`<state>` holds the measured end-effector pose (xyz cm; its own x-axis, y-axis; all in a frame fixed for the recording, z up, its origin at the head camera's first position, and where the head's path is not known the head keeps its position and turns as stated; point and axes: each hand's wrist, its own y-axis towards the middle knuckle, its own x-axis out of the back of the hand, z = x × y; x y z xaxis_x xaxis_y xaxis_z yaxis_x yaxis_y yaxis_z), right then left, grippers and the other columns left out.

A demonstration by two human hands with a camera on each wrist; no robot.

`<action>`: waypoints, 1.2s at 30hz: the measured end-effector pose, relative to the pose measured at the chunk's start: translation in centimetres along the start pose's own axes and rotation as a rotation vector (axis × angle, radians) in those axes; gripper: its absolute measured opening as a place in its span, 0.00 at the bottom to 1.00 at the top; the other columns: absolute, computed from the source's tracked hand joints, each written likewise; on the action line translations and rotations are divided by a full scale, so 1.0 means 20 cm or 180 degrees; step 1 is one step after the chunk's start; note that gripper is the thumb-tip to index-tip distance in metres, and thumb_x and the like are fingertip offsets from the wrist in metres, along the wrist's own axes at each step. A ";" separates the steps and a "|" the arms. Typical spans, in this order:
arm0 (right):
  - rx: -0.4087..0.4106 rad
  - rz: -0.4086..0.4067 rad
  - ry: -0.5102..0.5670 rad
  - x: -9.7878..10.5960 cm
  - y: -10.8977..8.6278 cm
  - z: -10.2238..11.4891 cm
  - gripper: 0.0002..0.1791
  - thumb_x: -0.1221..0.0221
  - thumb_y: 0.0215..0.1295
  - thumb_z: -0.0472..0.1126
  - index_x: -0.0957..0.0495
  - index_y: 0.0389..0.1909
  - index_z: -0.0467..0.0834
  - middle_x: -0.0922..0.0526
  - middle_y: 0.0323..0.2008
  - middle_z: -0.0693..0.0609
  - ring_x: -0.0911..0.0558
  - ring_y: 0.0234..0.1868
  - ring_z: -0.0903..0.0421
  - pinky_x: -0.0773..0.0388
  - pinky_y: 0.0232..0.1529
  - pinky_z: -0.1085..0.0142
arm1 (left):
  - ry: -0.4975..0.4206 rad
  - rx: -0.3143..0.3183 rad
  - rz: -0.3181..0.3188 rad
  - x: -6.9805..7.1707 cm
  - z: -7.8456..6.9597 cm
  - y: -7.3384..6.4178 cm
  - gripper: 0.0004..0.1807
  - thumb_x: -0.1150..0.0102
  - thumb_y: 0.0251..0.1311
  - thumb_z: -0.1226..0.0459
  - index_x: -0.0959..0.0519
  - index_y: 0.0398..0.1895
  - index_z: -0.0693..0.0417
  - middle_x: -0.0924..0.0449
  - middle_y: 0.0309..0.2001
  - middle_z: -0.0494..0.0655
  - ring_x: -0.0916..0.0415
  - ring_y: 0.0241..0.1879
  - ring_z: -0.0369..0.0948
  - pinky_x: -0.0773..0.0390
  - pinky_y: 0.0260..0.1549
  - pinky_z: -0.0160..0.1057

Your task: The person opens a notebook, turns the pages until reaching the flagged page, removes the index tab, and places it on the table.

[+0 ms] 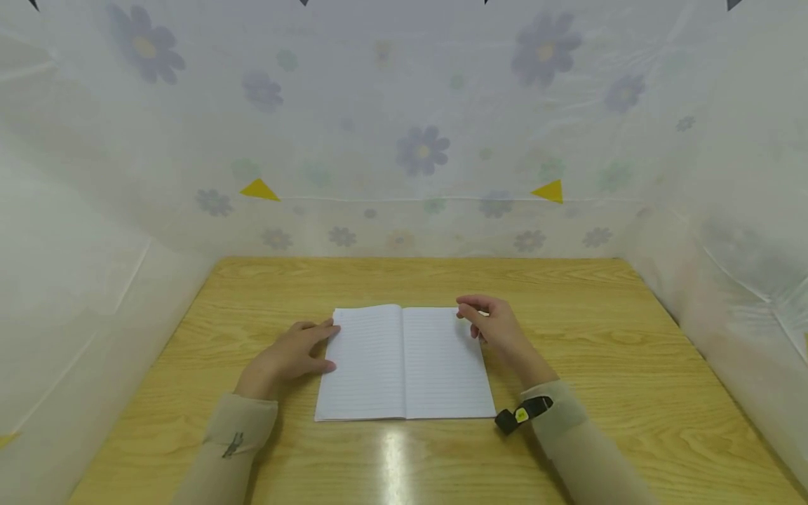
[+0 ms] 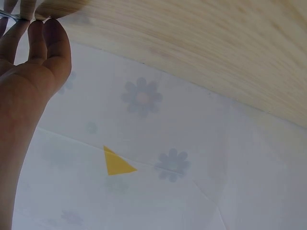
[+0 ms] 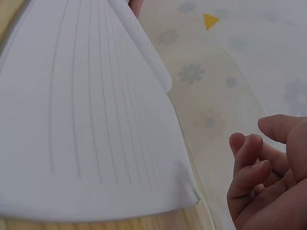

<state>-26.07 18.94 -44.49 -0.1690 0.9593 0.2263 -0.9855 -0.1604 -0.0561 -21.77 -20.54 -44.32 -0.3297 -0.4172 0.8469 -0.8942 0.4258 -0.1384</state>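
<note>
An open lined notebook (image 1: 442, 372) lies flat on the wooden table, its two blank pages facing up. My left hand (image 1: 292, 353) rests at the left edge, thumb and fingertips touching the left page. In the left wrist view, that hand (image 2: 36, 72) has its fingertips against the table, with the notebook barely seen. Over the upper right corner of the right page is my right hand (image 1: 499, 330), fingers loosely bent and holding nothing. The right wrist view shows a gap between thumb and fingers of this hand (image 3: 271, 179), beside the ruled page (image 3: 96, 120).
The wooden table (image 1: 600, 337) extends around the notebook on all sides. White flower-patterned sheeting (image 1: 353, 161) rises behind it and at both sides. Yellow triangles (image 1: 260, 190) mark the back sheet. A black strap (image 1: 527, 412) sits around the right sleeve's cuff.
</note>
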 end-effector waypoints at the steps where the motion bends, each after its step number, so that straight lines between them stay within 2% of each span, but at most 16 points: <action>1: -0.0014 -0.0030 0.0001 0.01 0.00 0.00 0.23 0.42 0.72 0.46 0.24 0.61 0.37 0.18 0.46 0.38 0.29 0.21 0.58 0.35 0.18 0.70 | 0.0005 -0.0006 0.0001 0.00 0.00 0.00 0.40 0.32 0.60 0.56 0.36 0.74 0.54 0.45 0.75 0.55 0.47 0.70 0.61 0.40 0.63 0.65; 12: -0.0125 -0.0317 -0.0120 0.12 0.02 -0.07 0.23 0.42 0.72 0.46 0.24 0.60 0.35 0.18 0.44 0.38 0.27 0.22 0.61 0.32 0.19 0.71 | 0.0041 -0.0022 0.0012 0.00 0.02 0.00 0.40 0.32 0.60 0.55 0.36 0.74 0.54 0.46 0.75 0.54 0.48 0.70 0.61 0.40 0.63 0.65; 21: -0.0304 -0.0565 -0.0366 0.17 0.01 -0.10 0.22 0.42 0.72 0.48 0.22 0.59 0.38 0.18 0.44 0.42 0.24 0.27 0.56 0.27 0.22 0.69 | 0.0060 -0.0026 0.0028 0.00 0.02 -0.01 0.40 0.32 0.60 0.54 0.36 0.74 0.54 0.46 0.75 0.54 0.48 0.70 0.61 0.40 0.63 0.65; 30: -0.0400 -0.0554 -0.0518 0.20 0.02 -0.13 0.21 0.41 0.71 0.46 0.22 0.58 0.37 0.22 0.40 0.46 0.26 0.28 0.57 0.27 0.25 0.70 | 0.0066 -0.0057 0.0021 0.00 0.04 -0.01 0.40 0.32 0.60 0.55 0.37 0.74 0.54 0.45 0.75 0.53 0.47 0.70 0.61 0.40 0.64 0.63; 36: -0.0341 -0.0492 -0.0674 0.21 0.04 -0.15 0.22 0.41 0.72 0.44 0.23 0.61 0.37 0.23 0.45 0.43 0.29 0.33 0.56 0.29 0.27 0.71 | 0.0065 -0.0054 -0.0001 0.00 0.03 -0.01 0.40 0.32 0.60 0.55 0.36 0.74 0.54 0.44 0.75 0.53 0.47 0.70 0.61 0.40 0.64 0.63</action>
<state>-27.46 23.64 -46.53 -0.0280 0.8987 0.4376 -0.9942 0.0202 -0.1052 -21.73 -21.19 -44.68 -0.3230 -0.4008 0.8573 -0.8889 0.4394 -0.1295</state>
